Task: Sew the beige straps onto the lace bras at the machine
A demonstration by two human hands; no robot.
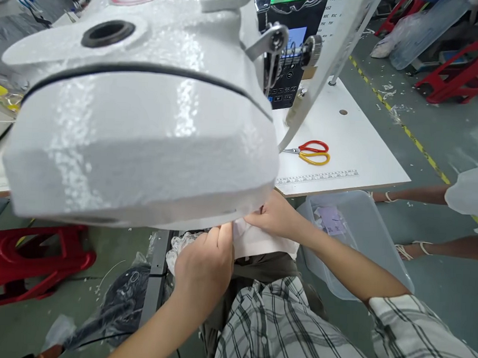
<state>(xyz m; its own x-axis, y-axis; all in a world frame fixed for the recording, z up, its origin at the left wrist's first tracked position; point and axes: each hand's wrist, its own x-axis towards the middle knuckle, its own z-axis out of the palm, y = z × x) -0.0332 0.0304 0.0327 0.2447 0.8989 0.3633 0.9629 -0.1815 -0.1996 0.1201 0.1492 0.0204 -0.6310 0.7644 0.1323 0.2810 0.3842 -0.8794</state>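
Observation:
A large white sewing machine head [145,143] fills the upper left and hides the needle area. Just below its lower edge, my left hand [206,256] has its fingers curled at the left edge of a white cloth [255,243]. My right hand [277,215] pinches the same cloth from the right, its fingertips partly under the machine. The cloth hangs over my lap. White lacy fabric [180,245] lies bunched to the left of my left hand.
Scissors with red and yellow handles [313,152] and a printed ruler [322,176] are on the white table [367,153]. Below its edge stands a clear bin [363,232]. A control panel [289,60] stands behind. Red stools and another person's legs are at the sides.

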